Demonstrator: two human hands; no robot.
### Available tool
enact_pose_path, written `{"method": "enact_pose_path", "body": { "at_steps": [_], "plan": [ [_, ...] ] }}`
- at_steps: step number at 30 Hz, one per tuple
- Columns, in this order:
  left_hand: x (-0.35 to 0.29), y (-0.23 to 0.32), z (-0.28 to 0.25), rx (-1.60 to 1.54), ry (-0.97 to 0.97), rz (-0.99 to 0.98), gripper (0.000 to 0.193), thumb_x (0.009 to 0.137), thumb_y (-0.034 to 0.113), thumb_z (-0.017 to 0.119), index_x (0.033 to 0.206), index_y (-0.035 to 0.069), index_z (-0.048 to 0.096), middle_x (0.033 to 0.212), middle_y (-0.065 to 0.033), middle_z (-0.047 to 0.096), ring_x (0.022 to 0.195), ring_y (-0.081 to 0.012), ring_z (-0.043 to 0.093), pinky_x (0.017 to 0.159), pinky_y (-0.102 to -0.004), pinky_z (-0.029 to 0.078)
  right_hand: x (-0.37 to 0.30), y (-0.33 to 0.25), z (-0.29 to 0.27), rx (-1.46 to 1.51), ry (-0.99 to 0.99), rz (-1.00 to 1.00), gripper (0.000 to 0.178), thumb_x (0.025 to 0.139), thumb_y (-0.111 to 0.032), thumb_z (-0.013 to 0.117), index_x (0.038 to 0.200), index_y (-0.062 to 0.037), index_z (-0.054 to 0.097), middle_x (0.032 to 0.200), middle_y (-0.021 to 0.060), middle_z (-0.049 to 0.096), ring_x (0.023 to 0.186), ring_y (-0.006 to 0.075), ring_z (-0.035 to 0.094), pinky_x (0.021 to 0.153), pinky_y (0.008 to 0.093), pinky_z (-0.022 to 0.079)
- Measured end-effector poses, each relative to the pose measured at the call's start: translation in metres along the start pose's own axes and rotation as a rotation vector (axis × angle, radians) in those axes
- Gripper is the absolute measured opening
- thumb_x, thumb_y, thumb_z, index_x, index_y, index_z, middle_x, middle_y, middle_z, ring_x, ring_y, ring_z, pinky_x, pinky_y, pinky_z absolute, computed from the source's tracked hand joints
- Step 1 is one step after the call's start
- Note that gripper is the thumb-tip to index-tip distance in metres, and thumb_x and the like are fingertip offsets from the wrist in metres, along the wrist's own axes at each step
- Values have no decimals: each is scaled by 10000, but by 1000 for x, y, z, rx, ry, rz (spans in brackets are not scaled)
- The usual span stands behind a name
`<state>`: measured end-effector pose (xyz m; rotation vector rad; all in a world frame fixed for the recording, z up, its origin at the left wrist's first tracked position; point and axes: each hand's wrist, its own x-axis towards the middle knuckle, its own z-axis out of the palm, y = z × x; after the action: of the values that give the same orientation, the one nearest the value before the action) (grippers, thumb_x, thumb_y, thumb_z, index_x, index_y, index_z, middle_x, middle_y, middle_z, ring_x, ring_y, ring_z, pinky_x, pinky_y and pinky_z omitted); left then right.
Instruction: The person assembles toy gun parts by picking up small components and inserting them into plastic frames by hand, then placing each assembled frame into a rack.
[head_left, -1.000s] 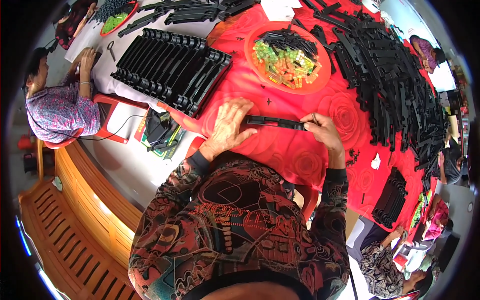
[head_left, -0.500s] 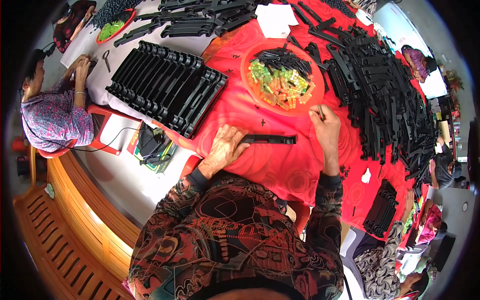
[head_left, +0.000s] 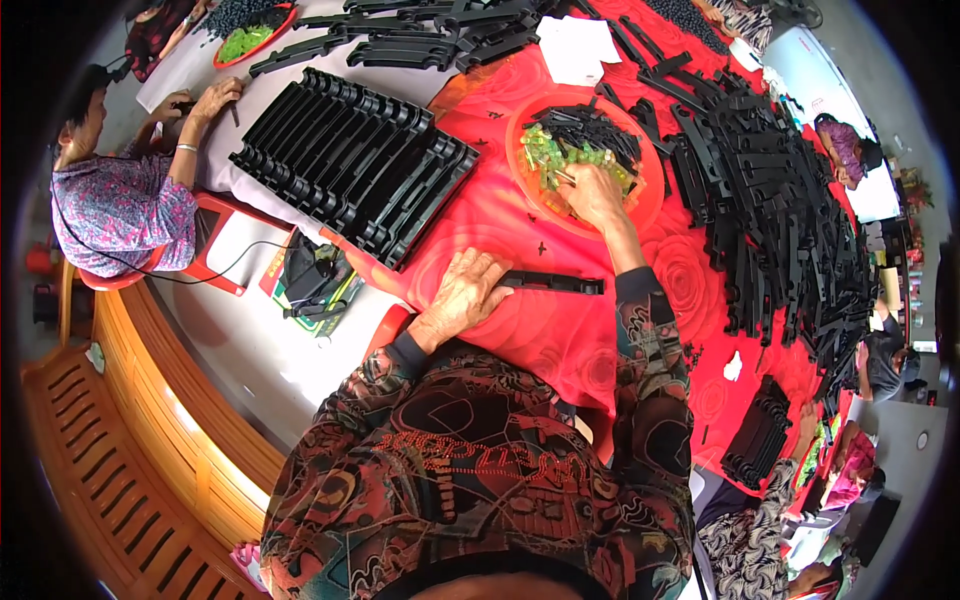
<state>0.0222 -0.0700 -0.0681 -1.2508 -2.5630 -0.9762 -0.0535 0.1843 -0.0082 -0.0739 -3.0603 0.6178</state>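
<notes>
My left hand (head_left: 465, 292) presses on the table, with its thumb and fingers closed on the left end of a slotted black plastic bar (head_left: 562, 284). The bar lies flat, pointing right. Over the round red basin (head_left: 652, 200), my right hand (head_left: 597, 198) reaches in with its fingers pinched among small translucent green and yellow pieces (head_left: 541, 152). A thin thing shows at those fingertips, too small to name. Slim black pieces (head_left: 605, 126) fill the far side of the basin. Part of the basin's contents is hidden under my right hand.
To the left stands a stack of black bars in rows (head_left: 345, 165). A large heap of black bars (head_left: 770, 200) covers the right side. White paper (head_left: 578, 48) lies beyond the basin. A co-worker (head_left: 125, 210) sits at the left; others work at the right.
My right hand has moved left and away from me, from beside the basin to the pieces inside it. My left hand stays on the black bar. The left co-worker's hand has shifted outward.
</notes>
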Motion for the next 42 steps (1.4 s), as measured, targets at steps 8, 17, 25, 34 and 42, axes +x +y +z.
{"method": "enact_pose_path", "body": {
  "at_steps": [8,17,25,34,42],
  "plan": [
    [4,-2,-3,-26,3,13,355,841,297,606,1086,43,577,1021,-130,566,972,-339,513,869,-466,403,-1,-9,-6,-33,-12,38,215,775,-192,640,924,-38,625,870,190,655,833,379,632,729,471,488],
    [-5,-2,-7,-134,-99,18,359,822,288,633,1085,48,587,1029,-139,576,996,-339,520,879,-448,410,-127,-41,-30,784,156,34,72,844,-35,564,896,14,572,727,15,591,638,44,488,567,213,401],
    [-22,17,-8,-121,-13,135,402,748,213,708,1085,28,589,991,-127,571,912,-310,539,828,-407,427,-200,-38,29,936,318,257,110,809,6,613,913,6,578,790,37,608,720,61,544,642,224,446],
    [-20,35,-21,49,29,105,402,735,200,714,1081,38,591,1053,-117,541,943,-290,524,858,-426,399,-194,-57,43,590,266,75,119,800,-34,631,900,2,579,824,141,609,757,273,626,671,321,487],
    [-12,40,-5,45,70,309,287,698,149,704,958,48,635,1039,-102,521,965,-281,508,876,-484,381,-199,-66,47,437,362,29,85,785,-20,628,858,5,593,814,148,591,740,306,614,652,345,492]
  ]
}}
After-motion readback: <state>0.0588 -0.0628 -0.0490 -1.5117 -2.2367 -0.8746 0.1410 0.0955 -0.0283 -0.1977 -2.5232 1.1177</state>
